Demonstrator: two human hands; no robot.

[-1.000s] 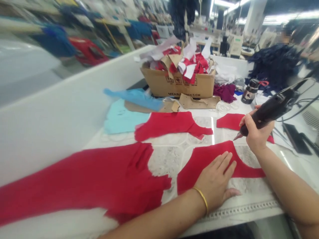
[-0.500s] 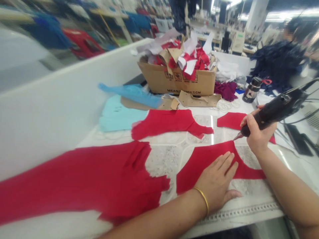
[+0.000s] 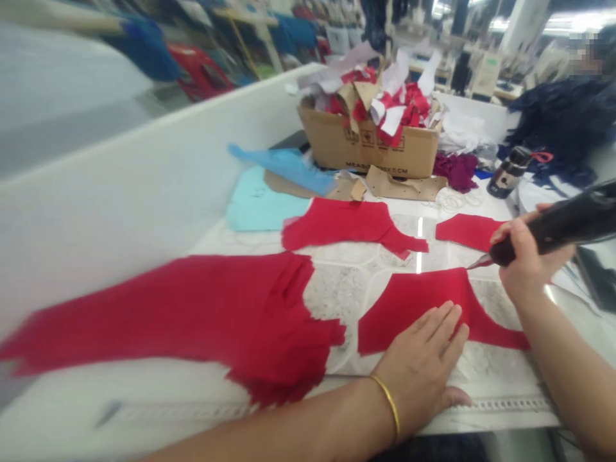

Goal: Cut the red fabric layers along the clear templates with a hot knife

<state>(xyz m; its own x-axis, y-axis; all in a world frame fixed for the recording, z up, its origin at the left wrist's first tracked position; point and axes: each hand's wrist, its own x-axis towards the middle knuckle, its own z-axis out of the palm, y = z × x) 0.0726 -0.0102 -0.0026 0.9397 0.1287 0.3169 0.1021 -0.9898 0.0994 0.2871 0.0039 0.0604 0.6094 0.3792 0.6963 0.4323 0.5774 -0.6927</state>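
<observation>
My left hand (image 3: 426, 362) lies flat, fingers together and stretched out, pressing a cut red fabric piece (image 3: 414, 301) onto the white table (image 3: 144, 398). My right hand (image 3: 527, 263) is wrapped round a black corded hand tool (image 3: 558, 224). Its pointed metal tip touches the top right corner of that same piece. A large red fabric sheet (image 3: 202, 314) spreads to the left. Two other red pieces (image 3: 351, 224) lie further back, the smaller one (image 3: 466, 230) behind the tool tip.
A cardboard box (image 3: 370, 147) stuffed with red and white scraps stands at the back. Light blue fabric (image 3: 260, 205) and brown card patterns (image 3: 404, 186) lie before it. A dark flask (image 3: 507, 173) and purple cloth (image 3: 457, 170) sit at right. Another person is at far right.
The view has swung left, so everything sits further right in frame. Both hands hold their places on the red piece and tool.
</observation>
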